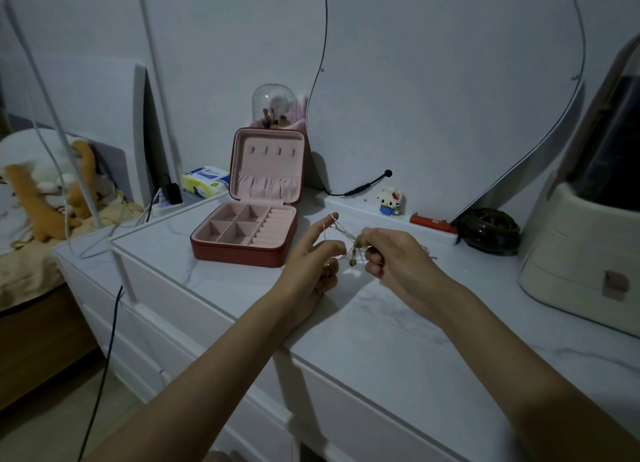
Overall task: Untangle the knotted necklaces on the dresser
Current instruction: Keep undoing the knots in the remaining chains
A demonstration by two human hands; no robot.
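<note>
A tangle of thin necklaces [348, 245] hangs stretched between our two hands just above the white marble-patterned dresser [381, 323], strands running from a raised fingertip down to a small knot with a dangling pendant. Our left hand [313, 264] has its index finger straight up with chain looped over it, the other fingers curled loosely around more strands. Our right hand [394, 257] has its fingers curled in, pinching the knotted part between thumb and fingertips. Just beyond the left hand an open red jewellery box [242, 239] sits on the dresser, lid upright, pink compartments showing. Behind it stands a clear dome [272, 106] holding brushes, beside a tissue pack [206, 181]. Against the wall are a small block figure [389, 200], a red bar [433, 223] and a dark round object [490, 231]; a cream organiser [581, 253] stands at far right.
</note>
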